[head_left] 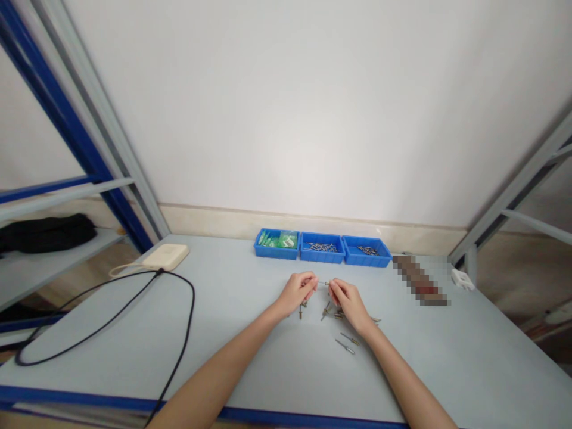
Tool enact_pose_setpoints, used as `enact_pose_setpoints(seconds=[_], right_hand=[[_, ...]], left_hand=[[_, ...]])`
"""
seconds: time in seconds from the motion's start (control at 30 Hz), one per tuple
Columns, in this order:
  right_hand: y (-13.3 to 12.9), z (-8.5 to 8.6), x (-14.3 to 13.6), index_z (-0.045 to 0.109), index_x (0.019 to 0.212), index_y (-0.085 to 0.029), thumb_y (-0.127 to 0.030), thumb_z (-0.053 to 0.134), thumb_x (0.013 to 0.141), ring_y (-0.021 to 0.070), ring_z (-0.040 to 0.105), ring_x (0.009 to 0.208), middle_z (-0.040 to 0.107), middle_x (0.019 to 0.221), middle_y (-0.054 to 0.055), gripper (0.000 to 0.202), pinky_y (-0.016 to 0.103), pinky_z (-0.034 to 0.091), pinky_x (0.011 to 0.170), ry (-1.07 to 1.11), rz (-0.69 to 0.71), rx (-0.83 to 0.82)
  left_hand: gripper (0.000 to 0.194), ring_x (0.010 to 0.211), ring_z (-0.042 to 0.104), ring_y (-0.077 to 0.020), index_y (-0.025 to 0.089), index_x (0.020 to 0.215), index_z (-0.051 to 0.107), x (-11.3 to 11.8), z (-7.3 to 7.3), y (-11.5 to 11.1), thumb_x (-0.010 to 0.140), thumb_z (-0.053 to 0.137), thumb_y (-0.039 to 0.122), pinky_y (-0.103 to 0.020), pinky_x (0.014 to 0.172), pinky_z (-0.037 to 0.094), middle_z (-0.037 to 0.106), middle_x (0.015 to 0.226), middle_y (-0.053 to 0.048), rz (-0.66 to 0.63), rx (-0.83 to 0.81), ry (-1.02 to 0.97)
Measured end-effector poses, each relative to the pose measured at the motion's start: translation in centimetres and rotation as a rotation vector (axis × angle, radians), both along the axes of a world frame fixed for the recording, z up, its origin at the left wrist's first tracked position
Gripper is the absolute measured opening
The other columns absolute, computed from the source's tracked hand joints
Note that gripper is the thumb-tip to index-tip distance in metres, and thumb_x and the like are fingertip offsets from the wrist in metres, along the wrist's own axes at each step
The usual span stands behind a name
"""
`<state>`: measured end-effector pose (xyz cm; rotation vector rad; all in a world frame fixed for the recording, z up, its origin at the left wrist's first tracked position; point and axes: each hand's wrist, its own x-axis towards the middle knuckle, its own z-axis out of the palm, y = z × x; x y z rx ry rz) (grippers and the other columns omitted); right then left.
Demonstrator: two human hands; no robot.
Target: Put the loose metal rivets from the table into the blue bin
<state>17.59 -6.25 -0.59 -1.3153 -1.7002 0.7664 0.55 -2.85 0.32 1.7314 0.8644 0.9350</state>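
Note:
My left hand (300, 291) is closed in a pinch, its fingertips on one end of a thin metal rivet-like pin (323, 283). Just to the right, my right hand (349, 302) pinches the other end, with a small collar showing beside its fingers. Below my hands, similar pins lie loose on the table (268, 351). One pin (301, 311) is under my left hand, and several partly hidden ones are under my right. Nearer to me, two pins, a yellowish-collared one (350, 339) and a silvery one (345, 347), lie side by side.
Behind my hands stand three blue bins: one with green plastic pieces (259, 252), two with thin metal pieces (322, 257) (367, 261). A white box (167, 257) and black cable (193, 298) lie left. A blurred-out object (420, 283) and white adapter (462, 279) lie right.

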Motion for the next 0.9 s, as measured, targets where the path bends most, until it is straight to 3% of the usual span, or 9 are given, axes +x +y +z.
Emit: enact_pose_setpoints(seconds=[0.23, 0.53, 0.73, 0.8, 0.9], right_hand=[[0.4, -0.3, 0.2, 0.055, 0.078, -0.019, -0.043, 0.04, 0.089, 0.0135, 0.046, 0.054, 0.051, 0.058, -0.002, 0.03, 0.024, 0.034, 0.053, 0.044, -0.024, 0.003], [0.4, 0.1, 0.3, 0.05, 0.062, -0.018, -0.05, 0.038, 0.088, 0.0115, 0.041, 0.05, 0.043, 0.05, -0.004, 0.043, 0.024, 0.034, 0.053, 0.114, 0.055, -0.005], [5.1, 2.2, 5.6, 0.051, 0.064, -0.018, -0.062, 0.03, 0.086, 0.0142, 0.046, 0.05, 0.049, 0.053, 0.0, 0.053, 0.026, 0.035, 0.051, 0.028, -0.234, 0.108], [6.5, 3.3, 8.0, 0.053, 0.063, -0.017, -0.059, 0.022, 0.089, 0.0166, 0.053, 0.055, 0.056, 0.057, 0.005, 0.058, 0.028, 0.037, 0.058, -0.203, -0.36, 0.094], [6.9, 4.4, 10.2, 0.06, 0.07, -0.014, -0.051, 0.03, 0.091, 0.0229, 0.059, 0.064, 0.063, 0.065, 0.014, 0.052, 0.033, 0.037, 0.065, -0.676, -0.604, 0.061]], left_hand=[[0.032, 0.037, 0.039, -0.0073, 0.015, 0.077, 0.054, 0.1, -0.2, 0.2, 0.083, 0.047, 0.045, -0.018, 0.041, 0.031, 0.048, 0.044, 0.005, -0.015, -0.042, 0.003], [0.045, 0.039, 0.038, -0.0068, 0.016, 0.061, 0.048, 0.0, -0.6, 0.7, 0.082, 0.042, 0.055, -0.018, 0.041, 0.031, 0.042, 0.044, 0.005, 0.006, -0.059, -0.042], [0.051, 0.04, 0.04, -0.0068, 0.014, 0.063, 0.051, -0.3, -1.2, 2.0, 0.08, 0.041, 0.062, -0.018, 0.041, 0.03, 0.046, 0.046, 0.003, 0.047, -0.094, -0.089], [0.053, 0.038, 0.039, -0.0065, 0.014, 0.062, 0.05, -0.4, -1.3, 2.3, 0.078, 0.042, 0.064, -0.019, 0.041, 0.029, 0.044, 0.044, 0.004, 0.058, -0.112, -0.107], [0.053, 0.037, 0.038, -0.0063, 0.015, 0.061, 0.05, -0.6, -1.1, 2.4, 0.076, 0.043, 0.065, -0.019, 0.041, 0.029, 0.043, 0.043, 0.004, 0.073, -0.111, -0.12]])
